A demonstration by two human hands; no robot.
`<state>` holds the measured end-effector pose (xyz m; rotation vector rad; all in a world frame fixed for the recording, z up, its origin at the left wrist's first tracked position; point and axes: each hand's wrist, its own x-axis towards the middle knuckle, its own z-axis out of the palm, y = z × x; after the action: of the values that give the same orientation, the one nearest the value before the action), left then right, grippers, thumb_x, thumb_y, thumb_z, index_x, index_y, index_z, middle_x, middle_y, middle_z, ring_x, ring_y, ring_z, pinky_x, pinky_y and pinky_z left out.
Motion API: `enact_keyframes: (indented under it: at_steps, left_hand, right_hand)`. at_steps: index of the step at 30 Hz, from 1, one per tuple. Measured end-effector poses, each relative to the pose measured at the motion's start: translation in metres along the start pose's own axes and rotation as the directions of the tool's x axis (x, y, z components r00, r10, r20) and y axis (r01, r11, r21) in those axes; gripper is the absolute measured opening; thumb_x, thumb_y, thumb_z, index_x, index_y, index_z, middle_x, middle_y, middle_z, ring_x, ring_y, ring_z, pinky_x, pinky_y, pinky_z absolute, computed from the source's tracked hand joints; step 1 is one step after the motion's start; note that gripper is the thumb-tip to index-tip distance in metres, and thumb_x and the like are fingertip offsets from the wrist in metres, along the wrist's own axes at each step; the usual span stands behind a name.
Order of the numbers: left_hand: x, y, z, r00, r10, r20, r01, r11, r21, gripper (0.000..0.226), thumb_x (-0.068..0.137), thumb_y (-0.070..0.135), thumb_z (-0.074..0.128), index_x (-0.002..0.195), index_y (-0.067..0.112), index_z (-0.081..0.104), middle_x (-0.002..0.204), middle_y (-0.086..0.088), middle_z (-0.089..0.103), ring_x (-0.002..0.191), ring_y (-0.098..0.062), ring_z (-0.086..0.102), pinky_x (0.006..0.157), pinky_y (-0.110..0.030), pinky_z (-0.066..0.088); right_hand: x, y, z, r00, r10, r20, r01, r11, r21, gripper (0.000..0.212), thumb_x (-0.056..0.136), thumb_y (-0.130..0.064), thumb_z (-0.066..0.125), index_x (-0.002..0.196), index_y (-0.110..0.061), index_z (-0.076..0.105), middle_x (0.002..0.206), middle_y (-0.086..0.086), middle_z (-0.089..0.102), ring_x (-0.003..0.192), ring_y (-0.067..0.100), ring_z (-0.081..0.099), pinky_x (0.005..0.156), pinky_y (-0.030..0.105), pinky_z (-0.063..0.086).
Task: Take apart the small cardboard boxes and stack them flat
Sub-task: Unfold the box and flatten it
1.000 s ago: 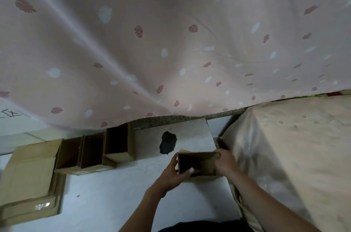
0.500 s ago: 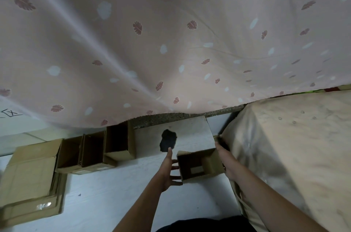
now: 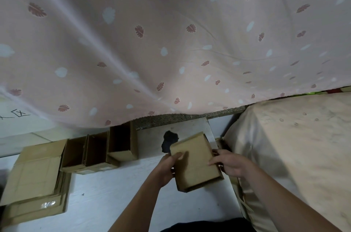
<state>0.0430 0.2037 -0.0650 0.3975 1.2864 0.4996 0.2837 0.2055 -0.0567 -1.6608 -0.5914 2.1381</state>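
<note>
Between both hands, box [image 3: 195, 161] turned, closed side up

Only one piece of writing is seen: dark handwritten strokes on the pale surface [image 3: 17, 117] at the far left edge, just under the hem of the curtain [image 3: 171, 41]. A boxed character resembling "区" can be made out, with a further stroke to its left cut off by the frame edge; the reading is uncertain. A shiny patch on the flattened cardboard [image 3: 48, 204] at lower left is too blurred to be read.
</note>
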Motion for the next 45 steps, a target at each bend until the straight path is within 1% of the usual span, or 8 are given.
enact_keyframes:
  at_steps: [5, 10, 15, 19, 22, 27, 35, 45]
  left_hand:
    - [0.000, -0.004, -0.007, 0.997, -0.025, -0.073, 0.009, 0.979, -0.206, 0.081, 0.095, 0.070, 0.036, 0.153, 0.014, 0.032, 0.151, -0.018, 0.041, 0.136, -0.041, 0.041, 0.112, -0.057, 0.035]
    - [-0.004, -0.014, -0.012, 0.990, 0.042, -0.136, -0.059, 0.990, -0.124, 0.048, 0.098, 0.044, 0.056, 0.135, 0.014, 0.051, 0.141, -0.013, 0.048, 0.125, -0.035, 0.048, 0.108, -0.050, 0.043]
    - [0.002, -0.022, -0.017, 0.993, 0.084, -0.087, -0.095, 0.986, -0.137, 0.034, 0.098, 0.029, 0.061, 0.131, 0.022, 0.056, 0.139, -0.006, 0.052, 0.126, -0.029, 0.050, 0.108, -0.050, 0.043]
    - [0.002, -0.029, -0.013, 0.995, 0.098, -0.034, -0.090, 0.977, 0.195, 0.058, 0.089, 0.020, 0.074, 0.133, 0.037, 0.041, 0.128, -0.012, 0.054, 0.116, -0.030, 0.055, 0.098, -0.050, 0.052]
    - [0.006, -0.034, -0.008, 0.982, 0.187, -0.037, -0.120, 0.758, 0.641, 0.048, 0.086, 0.032, 0.076, 0.126, 0.035, 0.049, 0.134, -0.005, 0.039, 0.116, -0.023, 0.047, 0.095, -0.035, 0.049]
    - [0.012, -0.028, 0.008, 0.978, 0.207, -0.015, -0.115, 0.602, 0.791, 0.068, 0.084, 0.046, 0.074, 0.139, 0.025, 0.041, 0.134, -0.004, 0.054, 0.110, -0.019, 0.057, 0.096, -0.036, 0.054]
    - [0.018, -0.027, 0.033, 0.973, 0.225, -0.056, -0.053, 0.451, 0.891, 0.071, 0.089, 0.053, 0.064, 0.141, 0.010, 0.042, 0.132, -0.009, 0.058, 0.115, -0.023, 0.059, 0.091, -0.031, 0.051]
    - [0.012, -0.025, 0.036, 0.961, 0.246, -0.130, -0.077, 0.682, 0.727, 0.063, 0.086, 0.033, 0.074, 0.139, 0.008, 0.050, 0.130, -0.010, 0.062, 0.113, -0.025, 0.063, 0.093, -0.034, 0.056]
  right_hand:
    - [0.002, 0.005, 0.007, 0.994, -0.108, -0.014, 0.104, 0.981, -0.161, 0.094, 0.081, 0.021, 0.064, 0.152, -0.031, 0.032, 0.140, 0.004, 0.051, 0.128, 0.025, 0.047, 0.110, 0.045, 0.042]
    - [0.004, 0.017, 0.017, 0.986, -0.123, -0.108, 0.130, 0.990, 0.059, 0.081, 0.086, 0.028, 0.036, 0.148, -0.023, 0.044, 0.146, 0.002, 0.047, 0.127, 0.026, 0.051, 0.082, 0.039, 0.058]
    - [0.008, 0.026, 0.023, 0.990, -0.018, -0.141, 0.056, 0.960, 0.275, 0.030, 0.100, -0.037, 0.053, 0.127, -0.029, 0.063, 0.128, 0.000, 0.065, 0.115, 0.020, 0.058, 0.096, 0.045, 0.047]
    - [0.011, 0.026, 0.024, 0.973, -0.022, -0.228, 0.037, 0.998, 0.058, 0.047, 0.102, -0.042, 0.049, 0.148, -0.040, 0.038, 0.161, -0.002, 0.026, 0.149, 0.027, 0.020, 0.117, 0.054, 0.020]
    - [0.015, 0.027, 0.026, 0.957, -0.068, -0.282, 0.059, 0.997, -0.038, 0.051, 0.102, -0.036, 0.053, 0.150, -0.040, 0.036, 0.162, -0.001, 0.023, 0.148, 0.028, 0.025, 0.115, 0.050, 0.026]
    - [0.017, 0.021, 0.025, 0.949, -0.105, -0.299, 0.198, 0.933, 0.299, 0.058, 0.101, -0.016, 0.054, 0.153, -0.019, 0.030, 0.155, 0.011, 0.037, 0.137, 0.022, 0.042, 0.106, 0.035, 0.033]
    - [0.006, 0.030, 0.057, 0.883, -0.160, -0.441, 0.021, 0.952, -0.304, 0.070, 0.085, -0.043, 0.073, 0.143, -0.015, 0.044, 0.143, 0.006, 0.050, 0.126, 0.026, 0.052, 0.103, 0.041, 0.047]
    - [0.000, 0.028, 0.059, 0.867, -0.253, -0.429, 0.008, 0.869, -0.495, 0.033, 0.084, -0.034, 0.075, 0.109, -0.014, 0.068, 0.102, 0.002, 0.069, 0.095, 0.018, 0.064, 0.062, 0.023, 0.044]
